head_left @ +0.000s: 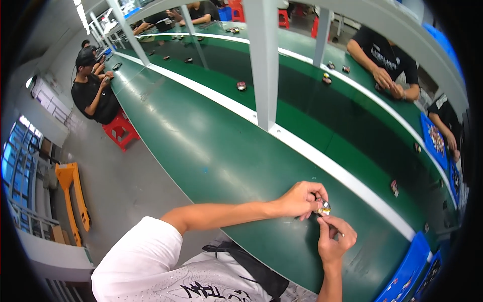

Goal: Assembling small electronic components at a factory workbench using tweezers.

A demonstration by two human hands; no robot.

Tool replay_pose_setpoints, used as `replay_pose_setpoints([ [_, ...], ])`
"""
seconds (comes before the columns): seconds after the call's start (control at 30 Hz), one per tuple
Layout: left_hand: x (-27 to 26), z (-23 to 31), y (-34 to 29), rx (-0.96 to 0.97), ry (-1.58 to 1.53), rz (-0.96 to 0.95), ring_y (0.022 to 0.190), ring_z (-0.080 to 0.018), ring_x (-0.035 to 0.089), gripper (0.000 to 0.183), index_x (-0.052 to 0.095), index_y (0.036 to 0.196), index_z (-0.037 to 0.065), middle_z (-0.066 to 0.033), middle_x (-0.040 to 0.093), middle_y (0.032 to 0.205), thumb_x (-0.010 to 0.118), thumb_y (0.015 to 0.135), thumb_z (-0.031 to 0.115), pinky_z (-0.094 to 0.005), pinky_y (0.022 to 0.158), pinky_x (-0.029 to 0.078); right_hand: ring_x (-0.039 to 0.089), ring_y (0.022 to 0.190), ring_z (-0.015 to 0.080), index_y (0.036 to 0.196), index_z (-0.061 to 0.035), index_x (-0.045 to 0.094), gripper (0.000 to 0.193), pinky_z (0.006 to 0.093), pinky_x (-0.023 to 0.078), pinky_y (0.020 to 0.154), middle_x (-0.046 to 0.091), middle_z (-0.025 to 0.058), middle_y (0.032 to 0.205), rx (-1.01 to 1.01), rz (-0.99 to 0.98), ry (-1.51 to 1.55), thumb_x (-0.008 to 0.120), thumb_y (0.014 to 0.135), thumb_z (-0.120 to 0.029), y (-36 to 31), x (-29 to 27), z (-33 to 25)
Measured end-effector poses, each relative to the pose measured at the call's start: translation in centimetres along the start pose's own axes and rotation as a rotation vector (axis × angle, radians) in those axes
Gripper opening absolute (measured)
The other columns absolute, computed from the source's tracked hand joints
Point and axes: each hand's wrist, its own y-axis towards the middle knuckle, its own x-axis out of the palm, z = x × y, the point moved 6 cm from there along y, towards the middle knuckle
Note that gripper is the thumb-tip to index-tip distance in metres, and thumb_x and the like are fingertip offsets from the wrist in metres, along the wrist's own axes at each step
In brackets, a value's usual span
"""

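My left hand (300, 201) is closed around a small dark part (326, 205) with a round white spot and a shiny yellowish area. It holds this above the green bench top. My right hand (337, 239) is just below and to the right, thumb and forefinger pinched together against the lower edge of the part. A small pale tip shows between its fingers, too small to name. My left fingers hide much of the part.
A conveyor belt (302, 113) carrying scattered small parts runs beyond a white rail (342, 176). A grey post (265, 65) rises from the rail. Blue trays (402, 272) of small pieces stand at right. Co-workers sit along both sides. A yellow pallet jack (70, 194) stands on the floor.
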Motion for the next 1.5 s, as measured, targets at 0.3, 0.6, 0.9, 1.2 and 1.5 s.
replay_pose_setpoints([
  [0.3,-0.9,2.4,2.7,0.017,0.182,0.018,0.049,-0.0166,0.064,0.013,0.063,0.100,-0.008,-0.0130,0.066,0.078,0.060,0.087,-0.006,-0.0306,0.042,0.050,0.058,0.067,0.0072,0.098,0.0006,0.071,0.015,0.0195,0.039,0.055,0.075,0.0083,0.096,0.145,0.232,0.007,0.075,0.085,0.005,-1.0,-1.9,0.7],
  [0.6,-7.7,4.0,11.9,0.201,0.372,0.443,0.050,-0.0312,0.069,0.014,0.060,0.093,-0.010,-0.0229,0.066,0.087,0.064,0.080,-0.006,-0.0391,0.045,0.056,0.050,0.061,0.0057,0.098,0.0023,0.071,0.010,0.0211,0.037,0.054,0.073,0.0065,0.095,0.266,0.193,0.017,0.075,0.088,0.000,-1.4,-0.9,2.3],
  [0.9,-9.5,7.9,10.4,0.365,1.157,0.714,0.089,-0.0468,0.066,0.033,0.053,0.106,-0.004,-0.0305,0.051,0.114,0.074,0.085,0.009,-0.0537,0.074,0.057,0.060,0.063,0.0080,0.097,0.0004,0.073,0.010,0.0210,0.035,0.051,0.074,0.0070,0.094,0.208,0.165,0.010,0.075,0.087,0.002,-1.3,-0.3,0.4],
  [1.2,-7.1,7.7,14.4,0.598,0.837,0.590,0.070,-0.0277,0.074,0.013,0.077,0.086,0.003,-0.0136,0.075,0.077,0.071,0.083,0.014,-0.0375,0.069,0.059,0.046,0.046,0.0081,0.089,-0.0037,0.076,0.018,0.0234,0.038,0.046,0.071,0.0051,0.074,0.112,0.153,0.038,0.086,0.074,0.000,-0.3,1.0,-0.2],
  [1.5,3.5,3.2,21.0,0.071,0.626,0.042,0.062,-0.0145,0.068,0.021,0.072,0.105,-0.003,-0.0103,0.073,0.087,0.067,0.088,0.008,-0.0291,0.047,0.055,0.061,0.050,0.0172,0.085,-0.0065,0.073,0.015,0.0287,0.044,0.049,0.074,0.0049,0.078,0.089,0.145,0.053,0.084,0.076,-0.005,-0.9,0.1,0.6],
])
